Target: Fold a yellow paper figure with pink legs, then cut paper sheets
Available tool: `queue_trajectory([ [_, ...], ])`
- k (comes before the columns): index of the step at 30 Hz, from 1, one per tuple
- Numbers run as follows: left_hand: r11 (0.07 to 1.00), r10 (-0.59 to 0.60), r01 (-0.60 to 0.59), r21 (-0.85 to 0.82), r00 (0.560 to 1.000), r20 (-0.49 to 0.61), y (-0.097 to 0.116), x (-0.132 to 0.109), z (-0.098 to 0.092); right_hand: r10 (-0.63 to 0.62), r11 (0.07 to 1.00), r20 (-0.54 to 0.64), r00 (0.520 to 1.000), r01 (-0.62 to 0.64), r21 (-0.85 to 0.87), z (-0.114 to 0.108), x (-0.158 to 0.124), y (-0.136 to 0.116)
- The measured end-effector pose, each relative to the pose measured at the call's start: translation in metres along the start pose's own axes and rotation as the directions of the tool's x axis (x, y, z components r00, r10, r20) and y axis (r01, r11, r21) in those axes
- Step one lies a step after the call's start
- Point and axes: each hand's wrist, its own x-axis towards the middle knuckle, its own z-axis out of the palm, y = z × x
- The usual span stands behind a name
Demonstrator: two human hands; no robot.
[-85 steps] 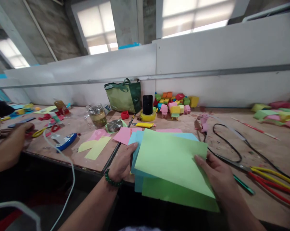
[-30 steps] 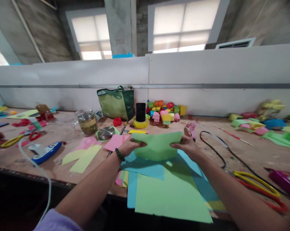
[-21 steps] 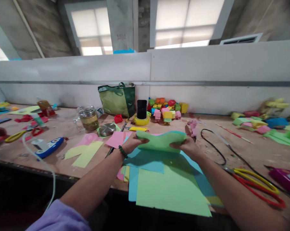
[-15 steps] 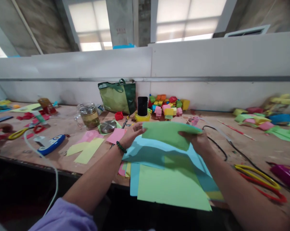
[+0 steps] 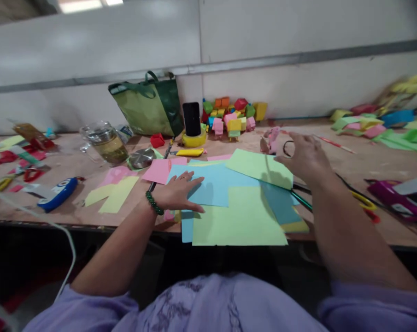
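Note:
My left hand, with a green bead bracelet at the wrist, rests with spread fingers on a blue sheet. Raised over the right side of the papers, my right hand has its fingers apart and holds nothing. Below and left of it lies a light green sheet on top of the pile. A larger green sheet reaches the table's front edge. A pink sheet lies just behind my left hand.
Behind the papers are a yellow cutter, a phone in a yellow holder, folded paper pieces and a green bag. A glass jar and blue tool are left; a purple tool is right.
The green sheet that both hands held up now lies on the pile. My left hand has come down flat, and my right hand has let go. The view has tilted down.

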Motion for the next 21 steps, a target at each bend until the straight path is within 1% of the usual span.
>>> queue_trajectory([
  [1,1.000,0.001,-0.001,-0.006,1.000,-0.003,0.001,-0.002,0.004,-0.005,0.997,-0.001,1.000,0.004,-0.072,0.000,-0.013,-0.009],
  [2,1.000,-0.006,0.006,-0.007,1.000,-0.019,0.002,-0.005,0.008,-0.019,0.995,0.032,0.999,0.022,-0.098,0.000,-0.029,-0.018],
  [3,1.000,-0.014,0.013,-0.005,0.999,-0.048,0.002,-0.007,0.012,-0.037,0.992,0.093,0.995,0.047,-0.117,0.002,-0.047,-0.027],
  [4,1.000,-0.006,0.006,0.000,0.997,-0.080,0.003,-0.008,0.015,-0.078,0.984,0.244,0.967,0.114,-0.135,0.005,-0.067,-0.034],
  [5,1.000,-0.008,0.010,0.018,0.993,-0.118,0.005,-0.009,0.018,-0.101,0.978,0.387,0.917,0.163,-0.132,0.008,-0.086,-0.040],
  [6,0.999,-0.010,0.017,0.044,0.988,-0.156,0.006,-0.009,0.021,-0.087,0.974,0.503,0.860,0.179,-0.138,0.012,-0.103,-0.044],
  [7,0.997,-0.006,0.021,0.074,0.982,-0.190,0.007,-0.008,0.022,-0.060,0.973,0.577,0.815,0.176,-0.148,0.015,-0.117,-0.047],
  [8,0.995,-0.003,0.025,0.100,0.975,-0.220,0.009,-0.007,0.023,-0.040,0.971,0.611,0.790,0.175,-0.163,0.018,-0.127,-0.049],
  [10,0.990,0.057,-0.022,0.138,0.966,-0.253,0.015,-0.005,0.022,0.010,0.962,0.622,0.783,0.163,-0.221,0.021,-0.136,-0.053],
  [13,0.975,0.192,-0.153,0.163,0.946,-0.263,0.022,-0.005,0.020,0.056,0.951,0.608,0.792,0.144,-0.275,0.021,-0.135,-0.059],
  [14,0.971,0.212,-0.173,0.163,0.940,-0.267,0.024,-0.006,0.019,0.062,0.948,0.613,0.788,0.145,-0.282,0.021,-0.135,-0.061],
  [15,0.971,0.213,-0.173,0.164,0.937,-0.276,0.025,-0.006,0.018,0.063,0.946,0.628,0.776,0.154,-0.285,0.022,-0.135,-0.061],
  [18,0.975,0.168,-0.106,0.196,0.929,-0.330,0.028,-0.009,0.017,0.044,0.933,0.682,0.730,0.213,-0.289,0.031,-0.142,-0.056],
  [19,0.972,0.163,-0.089,0.217,0.922,-0.351,0.030,-0.010,0.016,0.024,0.927,0.691,0.722,0.243,-0.287,0.034,-0.145,-0.052],
  [21,0.962,0.172,-0.077,0.260,0.914,-0.366,0.037,-0.012,0.015,-0.054,0.907,0.682,0.730,0.322,-0.273,0.039,-0.150,-0.045],
])
